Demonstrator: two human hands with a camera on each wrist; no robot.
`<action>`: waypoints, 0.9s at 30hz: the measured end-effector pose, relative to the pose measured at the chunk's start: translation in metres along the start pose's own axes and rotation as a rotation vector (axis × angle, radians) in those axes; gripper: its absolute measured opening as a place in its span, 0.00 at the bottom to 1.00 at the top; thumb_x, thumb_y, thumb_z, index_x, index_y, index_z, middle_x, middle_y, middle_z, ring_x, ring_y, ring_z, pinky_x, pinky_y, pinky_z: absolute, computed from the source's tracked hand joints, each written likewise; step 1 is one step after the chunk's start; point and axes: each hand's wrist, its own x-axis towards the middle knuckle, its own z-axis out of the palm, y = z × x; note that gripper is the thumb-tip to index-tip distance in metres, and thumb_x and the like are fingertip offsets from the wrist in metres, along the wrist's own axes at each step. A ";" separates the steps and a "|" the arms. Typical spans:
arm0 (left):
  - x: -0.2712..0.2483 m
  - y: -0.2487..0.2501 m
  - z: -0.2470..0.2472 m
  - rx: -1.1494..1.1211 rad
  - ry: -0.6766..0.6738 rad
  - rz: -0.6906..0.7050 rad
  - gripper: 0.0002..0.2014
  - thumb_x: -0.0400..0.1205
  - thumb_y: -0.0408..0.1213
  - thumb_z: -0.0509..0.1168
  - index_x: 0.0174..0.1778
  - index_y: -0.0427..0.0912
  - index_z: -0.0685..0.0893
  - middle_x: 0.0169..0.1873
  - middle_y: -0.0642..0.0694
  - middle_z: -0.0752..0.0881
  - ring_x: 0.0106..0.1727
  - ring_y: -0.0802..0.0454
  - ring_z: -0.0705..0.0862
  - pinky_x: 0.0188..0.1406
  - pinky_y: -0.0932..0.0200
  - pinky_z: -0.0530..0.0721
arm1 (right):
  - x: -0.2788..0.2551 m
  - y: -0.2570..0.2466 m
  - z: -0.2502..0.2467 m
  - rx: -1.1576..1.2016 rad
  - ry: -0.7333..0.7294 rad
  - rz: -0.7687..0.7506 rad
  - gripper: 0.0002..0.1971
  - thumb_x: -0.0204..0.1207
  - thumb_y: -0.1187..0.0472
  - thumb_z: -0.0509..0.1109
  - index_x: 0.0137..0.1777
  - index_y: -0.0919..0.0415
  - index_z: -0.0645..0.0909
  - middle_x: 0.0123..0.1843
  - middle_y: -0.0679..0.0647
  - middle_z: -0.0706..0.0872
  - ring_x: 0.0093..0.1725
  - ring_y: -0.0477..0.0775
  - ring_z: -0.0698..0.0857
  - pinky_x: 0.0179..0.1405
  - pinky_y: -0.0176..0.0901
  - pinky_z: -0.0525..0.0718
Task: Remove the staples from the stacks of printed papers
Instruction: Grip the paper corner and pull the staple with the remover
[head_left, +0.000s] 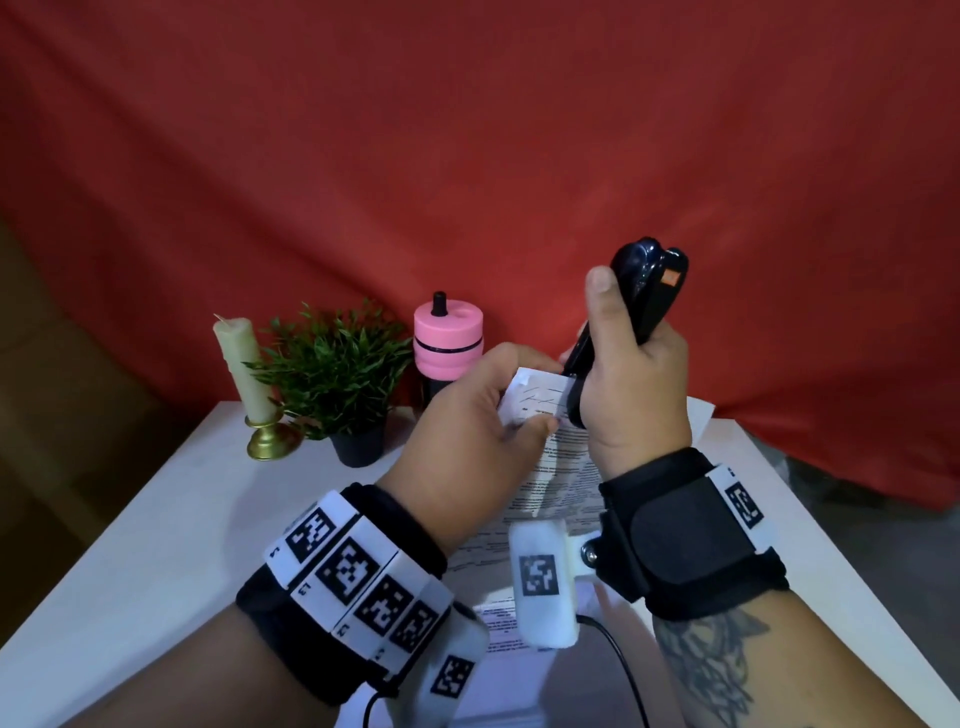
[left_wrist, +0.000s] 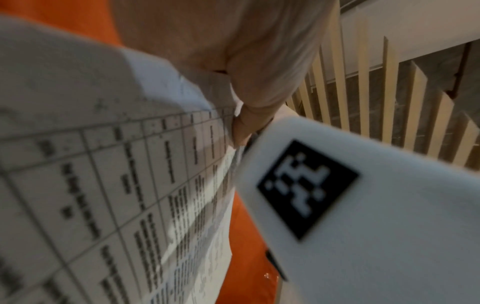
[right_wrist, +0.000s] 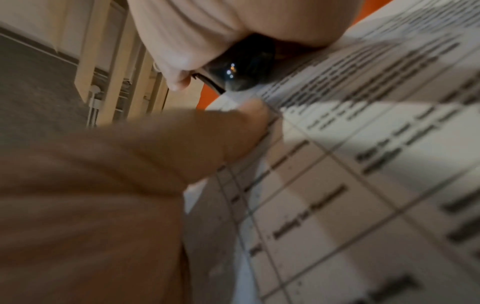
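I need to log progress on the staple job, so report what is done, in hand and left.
Done: nothing can be confirmed; no pulled staples show.
In hand: the left hand pinches the corner of a lifted stack of printed papers, while the right hand grips a dark stapler, its lower end at that corner.
Left: another printed sheet lies on the white table; its staples cannot be seen.

You can read only small digits, a 3 and a 2, on the white square-coded marker band (head_left: 358, 577) at your left wrist; the printed paper sheets (head_left: 558, 475) blur.

Staple hidden; printed papers (left_wrist: 109, 185) blurred
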 end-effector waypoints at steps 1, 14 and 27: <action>0.000 -0.001 -0.002 -0.006 -0.002 0.018 0.16 0.80 0.27 0.67 0.51 0.56 0.84 0.43 0.51 0.88 0.43 0.46 0.88 0.46 0.41 0.88 | -0.001 0.000 0.000 0.015 -0.001 0.002 0.23 0.67 0.34 0.69 0.27 0.53 0.76 0.23 0.49 0.79 0.26 0.51 0.80 0.31 0.44 0.79; 0.001 -0.010 -0.011 0.114 0.190 0.465 0.16 0.66 0.10 0.73 0.39 0.36 0.92 0.49 0.47 0.87 0.52 0.55 0.85 0.51 0.68 0.81 | -0.014 -0.014 -0.024 0.157 0.055 -0.365 0.26 0.72 0.31 0.67 0.54 0.54 0.78 0.43 0.52 0.87 0.40 0.55 0.86 0.42 0.52 0.83; 0.001 0.013 -0.007 -0.075 0.159 0.125 0.13 0.81 0.34 0.69 0.53 0.60 0.84 0.39 0.41 0.86 0.39 0.51 0.78 0.44 0.56 0.80 | -0.010 -0.024 -0.023 0.138 0.004 -0.270 0.25 0.72 0.32 0.67 0.46 0.57 0.80 0.36 0.56 0.84 0.36 0.53 0.83 0.37 0.46 0.81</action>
